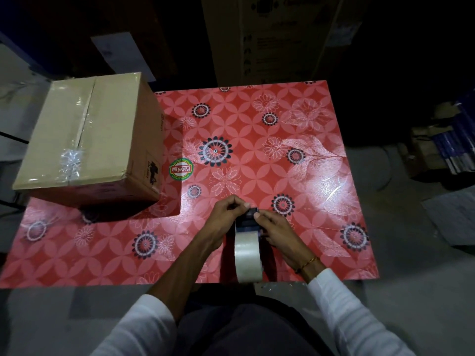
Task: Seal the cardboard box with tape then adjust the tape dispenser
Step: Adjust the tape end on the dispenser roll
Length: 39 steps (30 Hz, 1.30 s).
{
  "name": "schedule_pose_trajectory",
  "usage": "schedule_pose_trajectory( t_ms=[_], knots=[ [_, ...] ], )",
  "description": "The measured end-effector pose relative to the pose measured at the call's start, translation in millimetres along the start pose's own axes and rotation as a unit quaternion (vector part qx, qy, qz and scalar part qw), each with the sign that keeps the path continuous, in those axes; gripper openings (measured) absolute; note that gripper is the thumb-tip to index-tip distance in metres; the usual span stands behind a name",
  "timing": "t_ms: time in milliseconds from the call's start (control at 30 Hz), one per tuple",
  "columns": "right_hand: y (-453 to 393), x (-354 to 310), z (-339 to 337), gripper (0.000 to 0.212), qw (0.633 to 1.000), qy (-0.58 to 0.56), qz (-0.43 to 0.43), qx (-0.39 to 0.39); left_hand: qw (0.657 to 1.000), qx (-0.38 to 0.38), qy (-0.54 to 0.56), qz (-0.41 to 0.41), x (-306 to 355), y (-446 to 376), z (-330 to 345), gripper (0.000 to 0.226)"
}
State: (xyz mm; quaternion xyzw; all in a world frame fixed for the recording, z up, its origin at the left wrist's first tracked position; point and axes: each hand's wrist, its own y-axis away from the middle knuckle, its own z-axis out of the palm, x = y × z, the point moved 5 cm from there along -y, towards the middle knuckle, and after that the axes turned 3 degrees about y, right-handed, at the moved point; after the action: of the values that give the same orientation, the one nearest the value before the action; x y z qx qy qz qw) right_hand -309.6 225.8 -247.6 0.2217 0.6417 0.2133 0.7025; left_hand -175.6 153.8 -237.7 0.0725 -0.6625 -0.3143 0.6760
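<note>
Both hands, left hand (227, 211) and right hand (275, 228), pinch the tape dispenser (248, 242) above the worktop (257, 140). Well apart at far left sits the taped cardboard box (87, 140), beside a round sticker (181, 169).

The tape dispenser (248, 222) was mostly hidden behind the left hand (226, 214), the right hand (273, 228) and its own tape roll (248, 256). Printing on the cardboard box (87, 140) was too small to read. Dark cartons (277, 37) behind were cut off by the top edge.
</note>
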Motion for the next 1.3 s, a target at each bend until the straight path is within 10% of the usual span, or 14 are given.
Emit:
schedule_pose_trajectory(
  t_ms=[900,1067,1300],
  knots=[
    [0,-11,3,0.022,0.994,-0.088,-0.063,-0.030,0.990,0.115,0.075,0.046,31,-2,-9,0.032],
    [-7,-15,-16,0.023,0.994,-0.035,-0.098,0.040,0.971,0.162,-0.116,0.135,41,7,-11,0.024],
    [-11,-31,-30,0.025,0.979,0.063,-0.168,0.094,0.961,0.034,-0.211,0.174,39,9,30,0.033]
  ],
)
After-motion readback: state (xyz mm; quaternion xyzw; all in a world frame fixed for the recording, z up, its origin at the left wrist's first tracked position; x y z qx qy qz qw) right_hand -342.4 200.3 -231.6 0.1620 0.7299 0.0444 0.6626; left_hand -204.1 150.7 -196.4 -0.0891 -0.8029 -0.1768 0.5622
